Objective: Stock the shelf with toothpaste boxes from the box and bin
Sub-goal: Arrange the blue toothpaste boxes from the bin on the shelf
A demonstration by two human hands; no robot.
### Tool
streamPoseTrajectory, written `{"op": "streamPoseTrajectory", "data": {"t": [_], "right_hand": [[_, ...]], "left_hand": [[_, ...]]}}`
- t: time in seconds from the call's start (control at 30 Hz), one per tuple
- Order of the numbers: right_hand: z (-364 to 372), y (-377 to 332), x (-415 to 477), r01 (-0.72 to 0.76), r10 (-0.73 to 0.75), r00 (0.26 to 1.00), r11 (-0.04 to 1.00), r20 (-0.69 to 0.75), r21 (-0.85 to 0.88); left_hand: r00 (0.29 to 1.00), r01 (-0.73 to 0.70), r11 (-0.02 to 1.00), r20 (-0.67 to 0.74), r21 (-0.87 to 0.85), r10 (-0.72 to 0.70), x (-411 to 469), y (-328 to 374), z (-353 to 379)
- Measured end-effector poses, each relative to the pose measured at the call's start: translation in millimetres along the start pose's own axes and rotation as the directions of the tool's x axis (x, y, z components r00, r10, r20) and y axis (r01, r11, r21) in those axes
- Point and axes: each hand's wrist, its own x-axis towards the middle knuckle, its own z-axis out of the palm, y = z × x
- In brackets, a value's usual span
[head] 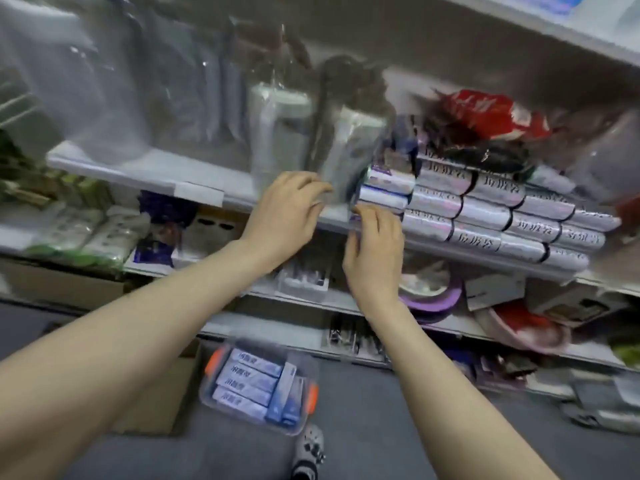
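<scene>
Hands (285,211) (375,244) at shelf (114,161); bin (212,363) holds toothpaste boxes (247,379).

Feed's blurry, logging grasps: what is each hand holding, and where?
Left hand pinches the upright grey plastic packet at its lower edge. Right hand curls its fingers on the near end of the bottom-left toothpaste box in the shelf stack.

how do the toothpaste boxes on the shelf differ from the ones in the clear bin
The shelf boxes are many, stacked in layers; the bin boxes are fewer. The shelf boxes all lie flat; some bin boxes stand on edge. Both are pale with printed characters.
</scene>
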Motion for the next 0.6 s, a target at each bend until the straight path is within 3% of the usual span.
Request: {"op": "streamPoseTrajectory", "data": {"t": [0.27,0.6], "right_hand": [[86,-1,-129,-0.121,0.098,0.939,0.991,0.331,0.05],[196,53,-271,-0.302,0.236,0.764,0.953,0.6,0.01]], "left_hand": [[0.951,0.249,0.968,0.197,-0.031,-0.238,-132,-60,74],[0.743,0.557,0.83,0.436,0.018,-0.508,-287,-99,207]]}}
